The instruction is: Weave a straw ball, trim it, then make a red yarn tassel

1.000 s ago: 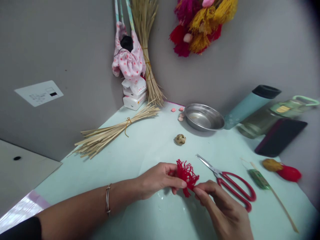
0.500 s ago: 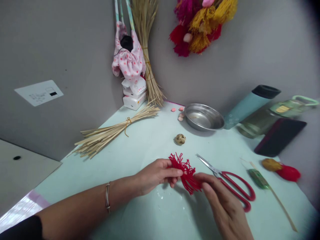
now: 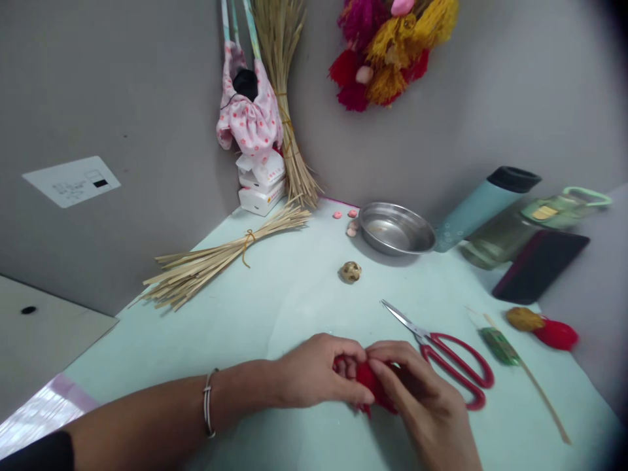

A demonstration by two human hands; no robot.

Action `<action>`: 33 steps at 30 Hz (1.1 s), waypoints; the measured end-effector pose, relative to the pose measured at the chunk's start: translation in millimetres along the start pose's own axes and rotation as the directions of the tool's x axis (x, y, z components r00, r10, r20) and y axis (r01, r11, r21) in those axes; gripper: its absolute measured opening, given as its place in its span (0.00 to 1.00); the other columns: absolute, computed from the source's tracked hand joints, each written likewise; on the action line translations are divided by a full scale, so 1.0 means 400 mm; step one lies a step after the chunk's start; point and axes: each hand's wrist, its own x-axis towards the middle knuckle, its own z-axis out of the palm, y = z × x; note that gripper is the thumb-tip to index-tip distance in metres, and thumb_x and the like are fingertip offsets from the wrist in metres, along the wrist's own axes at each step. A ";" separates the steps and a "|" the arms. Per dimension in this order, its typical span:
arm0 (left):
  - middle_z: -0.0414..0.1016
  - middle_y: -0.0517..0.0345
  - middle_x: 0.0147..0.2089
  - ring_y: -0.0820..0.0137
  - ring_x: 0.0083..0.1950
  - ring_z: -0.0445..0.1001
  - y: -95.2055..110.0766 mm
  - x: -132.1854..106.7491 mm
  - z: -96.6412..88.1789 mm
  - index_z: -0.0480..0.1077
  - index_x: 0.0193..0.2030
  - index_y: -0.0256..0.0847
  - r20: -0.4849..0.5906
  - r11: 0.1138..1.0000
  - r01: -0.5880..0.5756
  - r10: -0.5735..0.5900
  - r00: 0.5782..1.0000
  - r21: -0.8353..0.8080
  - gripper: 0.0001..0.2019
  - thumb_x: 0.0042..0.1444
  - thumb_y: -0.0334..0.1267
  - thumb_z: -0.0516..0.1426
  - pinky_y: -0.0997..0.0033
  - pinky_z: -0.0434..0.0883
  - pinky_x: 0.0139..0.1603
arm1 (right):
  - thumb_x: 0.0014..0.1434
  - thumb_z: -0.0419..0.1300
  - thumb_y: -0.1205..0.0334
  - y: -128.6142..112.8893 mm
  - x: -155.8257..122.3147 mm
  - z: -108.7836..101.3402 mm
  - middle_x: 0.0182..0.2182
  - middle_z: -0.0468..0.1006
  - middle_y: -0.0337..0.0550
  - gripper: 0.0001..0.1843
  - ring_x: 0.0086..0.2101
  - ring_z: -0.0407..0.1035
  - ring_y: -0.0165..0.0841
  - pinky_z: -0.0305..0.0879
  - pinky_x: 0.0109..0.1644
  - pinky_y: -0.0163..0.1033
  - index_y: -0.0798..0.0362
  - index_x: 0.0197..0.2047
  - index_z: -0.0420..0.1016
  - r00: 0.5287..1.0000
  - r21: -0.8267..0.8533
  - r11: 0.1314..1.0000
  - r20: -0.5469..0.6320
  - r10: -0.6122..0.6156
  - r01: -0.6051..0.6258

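A red yarn tassel (image 3: 371, 381) is held between both hands above the pale green tabletop; the fingers hide much of it. My left hand (image 3: 321, 371) is closed around its left side, with thumb and curled fingers on the yarn. On the other side my right hand (image 3: 422, 392) pinches the yarn with thumb and fingertips. Just beyond my right hand lie red-handled scissors (image 3: 432, 347), their blades pointing away to the left. A speckled brown egg-like ball (image 3: 350, 272) rests farther back.
At the back stands a steel bowl (image 3: 396, 229) beside a blue tumbler (image 3: 483, 206), a green bottle (image 3: 505, 232) and a dark phone (image 3: 540, 267). Bundled straw (image 3: 230, 256) lies on the left. Green thread (image 3: 499, 347) with a stick and red yarn (image 3: 557, 333) are at right.
Both hands have come together around the red tassel, and its spread strands are now mostly covered. My left hand has turned over the yarn; my right fingers have closed on it.
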 end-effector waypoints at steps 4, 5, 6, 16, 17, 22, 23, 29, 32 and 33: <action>0.68 0.64 0.31 0.76 0.30 0.66 0.025 -0.001 -0.015 0.65 0.40 0.40 -0.038 0.980 -0.007 0.000 0.999 -0.198 0.19 0.45 0.38 0.68 0.73 0.63 0.34 | 0.55 0.67 0.53 0.012 0.015 -0.025 0.28 0.78 0.42 0.10 0.26 0.70 0.33 0.68 0.28 0.33 0.51 0.32 0.79 0.980 0.073 0.984 -0.108 0.167 -0.160; 0.69 0.63 0.31 0.76 0.30 0.67 0.031 -0.001 -0.019 0.65 0.39 0.39 -0.042 0.974 -0.007 -0.003 0.999 -0.226 0.16 0.47 0.38 0.66 0.72 0.64 0.35 | 0.54 0.68 0.53 0.017 0.018 -0.028 0.27 0.78 0.41 0.11 0.26 0.69 0.32 0.68 0.28 0.33 0.52 0.32 0.79 0.972 0.108 0.974 -0.108 0.209 -0.198; 0.69 0.62 0.32 0.76 0.31 0.68 0.035 -0.001 -0.023 0.66 0.38 0.39 -0.039 0.967 -0.005 -0.005 0.999 -0.255 0.14 0.49 0.38 0.65 0.72 0.64 0.36 | 0.54 0.68 0.52 0.020 0.019 -0.030 0.26 0.78 0.41 0.11 0.26 0.70 0.32 0.68 0.28 0.33 0.52 0.32 0.79 0.966 0.139 0.964 -0.094 0.240 -0.226; 0.71 0.63 0.28 0.76 0.25 0.69 0.003 0.009 -0.015 0.67 0.36 0.37 -0.090 0.944 -0.046 0.017 0.996 -0.327 0.19 0.45 0.44 0.69 0.73 0.64 0.31 | 0.58 0.65 0.52 0.038 -0.009 -0.031 0.59 0.70 0.52 0.23 0.59 0.64 0.50 0.64 0.60 0.55 0.45 0.55 0.70 0.946 -0.310 0.906 -0.056 -0.321 0.289; 0.70 0.63 0.27 0.77 0.25 0.68 0.001 0.010 -0.011 0.67 0.36 0.37 -0.107 0.942 -0.045 0.010 0.994 -0.332 0.19 0.44 0.44 0.69 0.73 0.63 0.30 | 0.56 0.67 0.50 0.040 -0.014 -0.023 0.60 0.68 0.54 0.28 0.60 0.63 0.52 0.65 0.59 0.57 0.45 0.58 0.68 0.927 -0.328 0.876 -0.004 -0.375 0.353; 0.69 0.65 0.26 0.77 0.25 0.67 0.003 0.009 0.002 0.66 0.35 0.37 -0.119 0.939 -0.047 0.007 0.993 -0.340 0.16 0.45 0.39 0.68 0.74 0.63 0.30 | 0.60 0.64 0.55 0.044 -0.021 0.020 0.56 0.70 0.53 0.23 0.53 0.71 0.46 0.76 0.48 0.46 0.44 0.57 0.66 0.929 -0.357 0.858 0.119 -0.350 0.369; 0.69 0.64 0.27 0.77 0.27 0.68 0.005 0.008 0.001 0.66 0.35 0.37 -0.110 0.943 -0.051 0.015 0.994 -0.329 0.15 0.46 0.38 0.67 0.73 0.63 0.32 | 0.62 0.63 0.58 0.043 -0.019 0.022 0.54 0.71 0.51 0.18 0.51 0.73 0.43 0.76 0.47 0.43 0.44 0.54 0.68 0.939 -0.350 0.871 0.124 -0.322 0.345; 0.69 0.60 0.34 0.74 0.36 0.68 0.016 0.008 -0.016 0.67 0.40 0.37 -0.052 0.963 -0.086 0.076 0.996 -0.255 0.12 0.48 0.29 0.61 0.70 0.65 0.40 | 0.61 0.63 0.60 0.020 -0.008 0.012 0.49 0.75 0.48 0.10 0.47 0.73 0.41 0.73 0.49 0.43 0.46 0.46 0.77 0.975 -0.191 0.957 0.006 -0.222 0.219; 0.68 0.62 0.34 0.74 0.35 0.65 0.013 0.010 -0.018 0.67 0.39 0.38 -0.098 0.983 -0.112 0.098 0.990 -0.146 0.12 0.47 0.28 0.61 0.71 0.64 0.39 | 0.61 0.62 0.58 0.011 -0.003 0.005 0.40 0.77 0.46 0.06 0.41 0.74 0.39 0.73 0.40 0.38 0.48 0.39 0.78 0.994 -0.043 0.994 -0.045 -0.100 0.099; 0.67 0.62 0.33 0.74 0.35 0.65 0.012 0.010 -0.017 0.68 0.39 0.38 -0.120 0.987 -0.120 0.107 0.987 -0.104 0.11 0.48 0.29 0.62 0.71 0.64 0.39 | 0.60 0.62 0.57 0.010 -0.002 0.003 0.37 0.78 0.44 0.05 0.38 0.74 0.38 0.73 0.36 0.36 0.48 0.38 0.78 0.998 0.010 0.999 -0.044 -0.035 0.036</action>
